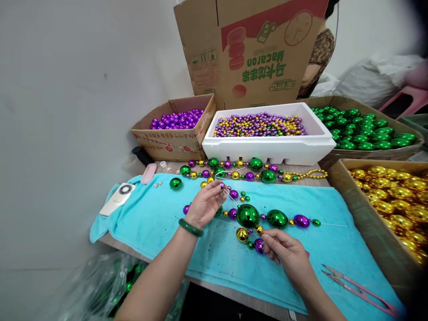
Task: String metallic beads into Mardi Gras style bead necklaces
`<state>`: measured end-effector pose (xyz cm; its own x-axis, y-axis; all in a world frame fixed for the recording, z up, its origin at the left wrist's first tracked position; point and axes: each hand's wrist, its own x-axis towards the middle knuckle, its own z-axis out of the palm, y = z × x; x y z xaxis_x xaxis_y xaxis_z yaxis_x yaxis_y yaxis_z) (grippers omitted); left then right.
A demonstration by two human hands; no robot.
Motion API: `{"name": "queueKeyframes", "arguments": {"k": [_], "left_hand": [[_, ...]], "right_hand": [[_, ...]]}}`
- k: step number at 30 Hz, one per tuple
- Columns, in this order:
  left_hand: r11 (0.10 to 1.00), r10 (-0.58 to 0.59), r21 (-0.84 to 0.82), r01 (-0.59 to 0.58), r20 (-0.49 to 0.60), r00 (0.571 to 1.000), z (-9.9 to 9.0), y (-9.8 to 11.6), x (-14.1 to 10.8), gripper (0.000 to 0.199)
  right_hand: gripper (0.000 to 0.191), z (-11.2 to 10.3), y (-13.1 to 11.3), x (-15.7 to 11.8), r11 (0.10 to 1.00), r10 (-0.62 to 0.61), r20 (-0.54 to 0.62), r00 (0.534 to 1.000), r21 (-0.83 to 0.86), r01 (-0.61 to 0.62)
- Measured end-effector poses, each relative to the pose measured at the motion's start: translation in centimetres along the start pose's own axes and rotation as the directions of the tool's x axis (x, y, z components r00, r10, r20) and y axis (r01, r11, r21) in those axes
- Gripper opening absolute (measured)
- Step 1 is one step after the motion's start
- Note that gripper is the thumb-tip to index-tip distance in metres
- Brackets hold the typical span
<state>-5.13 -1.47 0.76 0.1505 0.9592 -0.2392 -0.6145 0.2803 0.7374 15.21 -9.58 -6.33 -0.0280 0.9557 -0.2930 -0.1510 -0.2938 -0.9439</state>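
My left hand (203, 207), with a green bangle on its wrist, is closed in a pinch on a small purple bead (222, 185). From there a thin white string (231, 197) runs down to a large green bead (248, 216). My right hand (286, 249) is closed at the lower end of the strand, its fingertips by a small gold bead (259, 229) and partly over a purple bead (259, 245); its exact grip is hidden. A row of green, gold and purple beads lies behind, including a second big green bead (277, 219).
A turquoise towel (214, 258) covers the table. Pink-handled thread snips (361, 290) lie at right. Finished bead strands (227, 164) lie before a white foam box (267, 145). Boxes of purple (177, 120), green (361, 129) and gold beads (401, 191) stand around. A person (321, 53) is behind the cardboard.
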Motion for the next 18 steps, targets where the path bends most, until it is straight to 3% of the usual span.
{"name": "queueKeyframes", "arguments": {"k": [4, 11, 15, 18], "left_hand": [[0.983, 0.050, 0.177, -0.056, 0.034, 0.998, 0.4, -1.5, -0.8, 0.021], [0.867, 0.123, 0.480, -0.134, 0.055, 0.991, 1.1, -2.5, -1.4, 0.017], [0.784, 0.201, 0.577, -0.230, 0.116, 0.973, 1.9, -1.6, -1.6, 0.014], [0.728, 0.233, 0.626, -0.279, 0.156, 0.960, 2.9, -1.0, -2.1, 0.013]], "right_hand": [[0.042, 0.4, -0.1, 0.0, 0.994, 0.086, -0.008, 0.996, 0.062, -0.085], [0.035, 0.8, -0.5, -0.4, 0.981, 0.080, 0.142, 0.987, 0.165, -0.103], [0.030, 0.7, -1.0, -0.7, 0.997, 0.072, 0.198, 0.978, -0.009, -0.072], [0.021, -0.1, -1.3, -0.7, 0.961, -0.050, 0.037, 0.998, -0.270, 0.058]]}}
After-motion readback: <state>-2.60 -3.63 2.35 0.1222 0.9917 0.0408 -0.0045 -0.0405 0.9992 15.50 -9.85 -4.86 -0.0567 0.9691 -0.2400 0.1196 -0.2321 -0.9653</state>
